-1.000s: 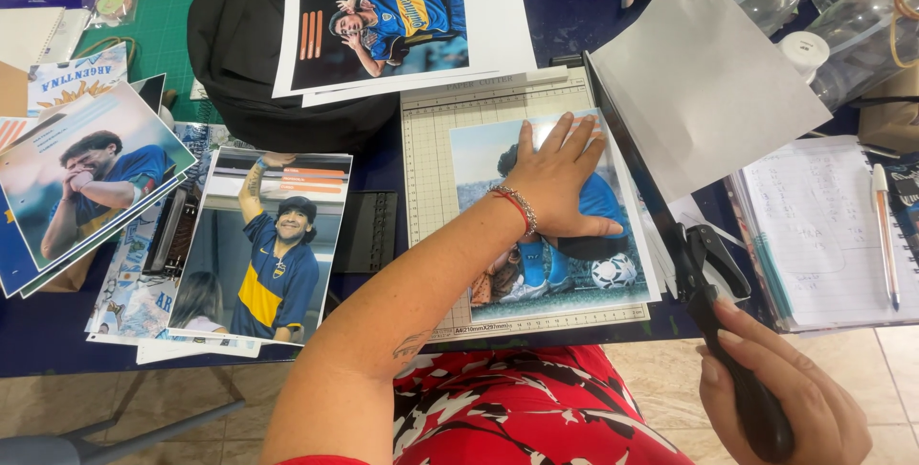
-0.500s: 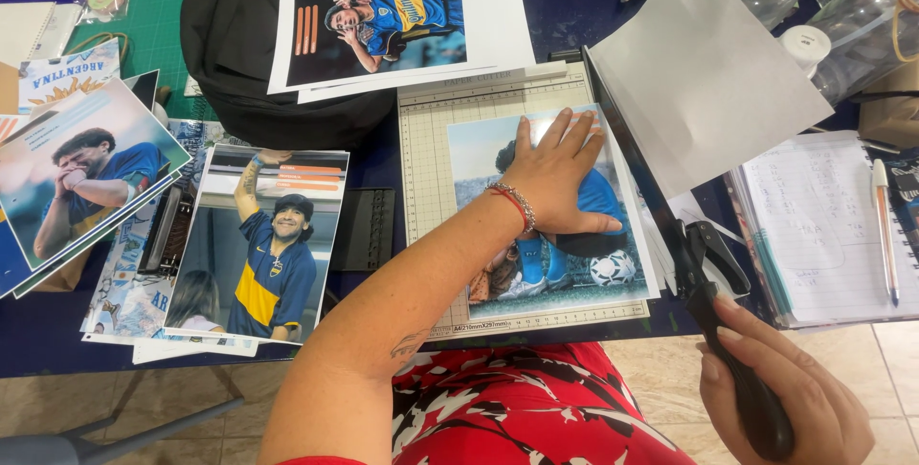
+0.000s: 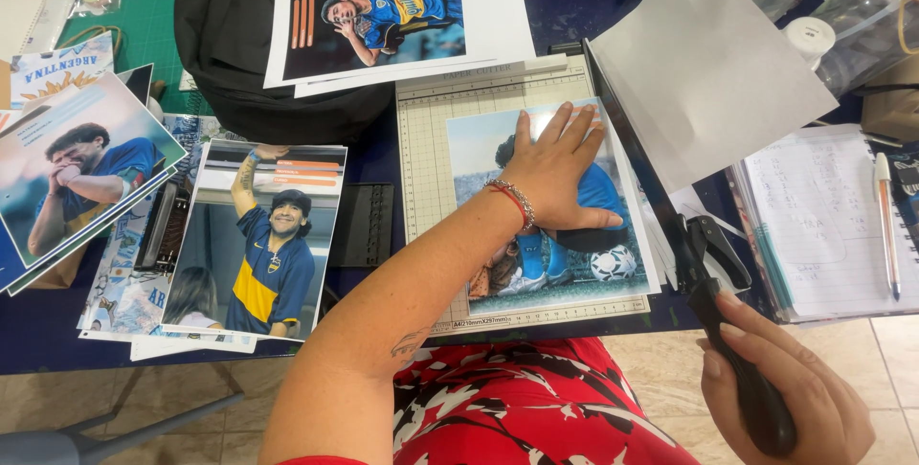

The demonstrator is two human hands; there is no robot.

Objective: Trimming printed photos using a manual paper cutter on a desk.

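While the left hand [image 3: 550,170] lies flat with fingers spread on one football photo [image 3: 550,226], that print sits on the single paper cutter [image 3: 426,168] at the worktop's near edge. Its middle is hidden under the palm. The right hand [image 3: 780,384] is closed around the black blade handle [image 3: 737,369], whose end is covered by the fingers. Three more large photos lie toward the left and far edges, and one ruled notebook [image 3: 823,216] with a pen [image 3: 885,221] lies at the right edge, partly cut off.
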